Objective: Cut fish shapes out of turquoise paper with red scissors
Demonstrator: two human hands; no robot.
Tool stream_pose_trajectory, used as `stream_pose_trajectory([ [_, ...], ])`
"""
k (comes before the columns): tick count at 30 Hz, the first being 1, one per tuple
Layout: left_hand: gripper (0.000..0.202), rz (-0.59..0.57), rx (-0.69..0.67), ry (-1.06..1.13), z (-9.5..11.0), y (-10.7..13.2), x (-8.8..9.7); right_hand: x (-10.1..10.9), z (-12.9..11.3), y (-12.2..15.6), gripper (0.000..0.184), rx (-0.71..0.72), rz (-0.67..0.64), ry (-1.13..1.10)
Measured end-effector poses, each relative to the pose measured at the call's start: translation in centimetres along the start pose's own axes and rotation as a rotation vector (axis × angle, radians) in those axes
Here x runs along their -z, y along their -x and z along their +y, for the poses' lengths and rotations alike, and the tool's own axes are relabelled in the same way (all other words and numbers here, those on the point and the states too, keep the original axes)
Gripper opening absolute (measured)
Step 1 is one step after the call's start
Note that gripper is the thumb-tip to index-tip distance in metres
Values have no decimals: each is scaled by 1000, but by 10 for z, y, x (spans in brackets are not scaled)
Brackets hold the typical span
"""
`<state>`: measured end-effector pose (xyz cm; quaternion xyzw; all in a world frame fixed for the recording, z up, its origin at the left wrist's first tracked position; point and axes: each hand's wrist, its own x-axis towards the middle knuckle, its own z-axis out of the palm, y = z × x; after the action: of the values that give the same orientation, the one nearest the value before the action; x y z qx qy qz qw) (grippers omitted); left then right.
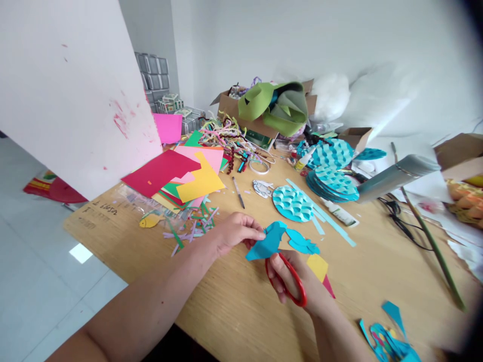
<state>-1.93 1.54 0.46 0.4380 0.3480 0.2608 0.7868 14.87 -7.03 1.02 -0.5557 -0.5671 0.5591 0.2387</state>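
Observation:
My left hand [241, 234] pinches a piece of blue paper [268, 242] between thumb and fingers, above the table. Red-handled scissors [298, 281] are in my right hand [289, 274], its fingers through the loops. The blades are hidden behind the blue paper, so I cannot tell how far apart they are. Just beyond lies a blue paper fish cutout [302, 242]. A yellow paper scrap [317, 266] and a dark pink scrap [329, 286] are beside my right wrist. Farther back are a blue scale-patterned disc [292, 203] and a fish drawing cutout [262, 188].
Coloured paper sheets [162, 173] and paper strips [192, 223] lie left, near a pen [238, 192]. A glue bottle [341, 213], stacked blue discs [332, 183] and a grey tumbler [400, 177] stand right. Blue scraps [392, 342] sit front right. A box with green felt [279, 108] is behind.

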Motion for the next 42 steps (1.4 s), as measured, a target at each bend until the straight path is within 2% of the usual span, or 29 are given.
stream_pose_trajectory([
  [4, 30, -19, 5, -15, 0, 0, 0, 2, 2, 0, 60, 42, -51, -23],
  [9, 29, -19, 14, -14, 1, 1, -1, 1, 1, 1, 61, 37, -7, 19],
  [20, 30, -35, 12, -27, 1, 0, 0, 1, -4, 3, 60, 17, -2, -13],
  [29, 25, -50, 25, -40, 1, 1, -1, 2, -3, 1, 61, 54, -42, 29],
  [42, 28, -52, 11, -42, 0, 0, -1, -2, -13, 5, 59, 33, 26, 25],
])
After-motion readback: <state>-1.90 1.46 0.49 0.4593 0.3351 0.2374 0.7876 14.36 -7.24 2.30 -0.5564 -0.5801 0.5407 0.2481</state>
